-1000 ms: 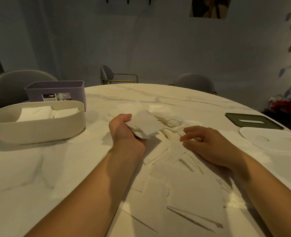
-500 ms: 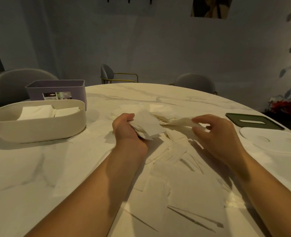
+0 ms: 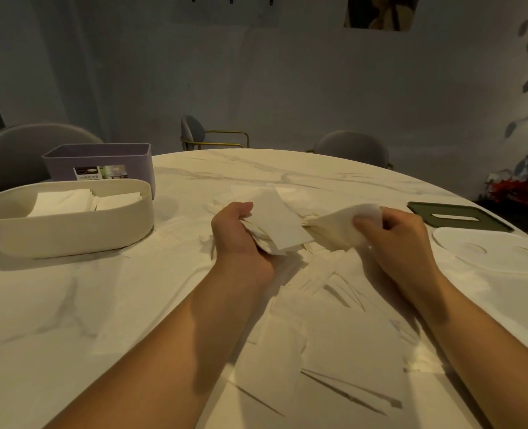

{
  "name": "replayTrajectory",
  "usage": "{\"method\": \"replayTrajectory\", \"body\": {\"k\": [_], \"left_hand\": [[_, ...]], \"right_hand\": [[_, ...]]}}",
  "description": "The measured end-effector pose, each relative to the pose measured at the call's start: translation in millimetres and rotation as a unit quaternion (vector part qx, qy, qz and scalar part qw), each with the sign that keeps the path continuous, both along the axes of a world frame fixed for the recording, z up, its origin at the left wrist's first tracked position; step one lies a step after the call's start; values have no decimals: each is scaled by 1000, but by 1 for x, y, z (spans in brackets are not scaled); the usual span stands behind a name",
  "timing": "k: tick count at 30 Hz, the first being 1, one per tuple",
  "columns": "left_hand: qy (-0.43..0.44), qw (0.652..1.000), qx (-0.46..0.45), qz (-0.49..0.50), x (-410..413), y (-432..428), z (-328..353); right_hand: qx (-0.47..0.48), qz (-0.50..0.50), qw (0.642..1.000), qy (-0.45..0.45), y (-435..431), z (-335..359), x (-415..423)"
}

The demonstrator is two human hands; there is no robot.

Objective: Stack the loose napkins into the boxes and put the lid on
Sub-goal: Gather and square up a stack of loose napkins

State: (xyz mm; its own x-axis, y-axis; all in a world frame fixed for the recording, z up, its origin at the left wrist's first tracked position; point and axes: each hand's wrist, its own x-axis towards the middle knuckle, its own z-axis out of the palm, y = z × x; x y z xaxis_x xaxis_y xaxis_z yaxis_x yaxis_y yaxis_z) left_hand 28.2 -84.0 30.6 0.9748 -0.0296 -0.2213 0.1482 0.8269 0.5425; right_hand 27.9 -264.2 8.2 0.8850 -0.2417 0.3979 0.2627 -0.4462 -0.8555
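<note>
A grey wall [image 3: 287, 88] fills the back of the dim room, with one picture [image 3: 380, 10] high up on it. In front is a big round white marble surface [image 3: 55, 305]. Three grey chairs [image 3: 24, 150] stand around its far side. A plant with red flowers [image 3: 510, 190] is off to the right.

Many loose white paper napkins [image 3: 334, 351] lie spread over the middle and near part of the surface, under and between the two arms.

There are two boxes on the left. The cream oval plastic box [image 3: 70, 230] is open, with two rows of stacked napkins [image 3: 61, 201] inside. The purple box with straight sides [image 3: 101, 159] stands just behind it, touching or nearly so; I cannot see into it.

There are two lids on the right, well apart from the boxes. The white oval lid [image 3: 488, 255] lies flat, and the dark green lid with a slot [image 3: 420, 209] lies just behind it.

The left hand [image 3: 237, 239] is curled around a small stack of napkins [image 3: 281, 224] above the pile. The right hand [image 3: 402, 239] pinches one crumpled napkin [image 3: 340, 224], which reaches toward that stack.
</note>
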Motion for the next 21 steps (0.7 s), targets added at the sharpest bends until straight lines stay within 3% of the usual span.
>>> {"method": "replayTrajectory", "body": {"k": [3,6,8,10,12,13,15,18,21], "left_hand": [[-4,1000,-5,-6,-4,-4,0],[-10,1000,0,-17,-6,-10,-1],[-2,999,8,-34,-8,-13,-2],[8,998,12,-66,-10,-16,-3],[5,995,16,-98,-13,-21,-3],[1,994,26,-106,-13,-23,-4],[-10,993,45,-109,-12,-26,-7],[-28,991,40,-128,-9,-26,-8],[-33,990,34,-134,-9,-24,-8]], "right_hand": [[197,-36,977,70,2,11,-4],[432,-60,893,106,-1,23,-5],[481,-70,869,93,-4,26,-5],[364,-95,924,74,-2,25,-4],[181,-67,981,-30,8,24,-11],[91,-25,992,-86,15,23,-17],[-44,48,990,-123,26,18,-23],[-152,104,981,-57,35,11,-24],[-179,122,975,-58,33,11,-24]]}}
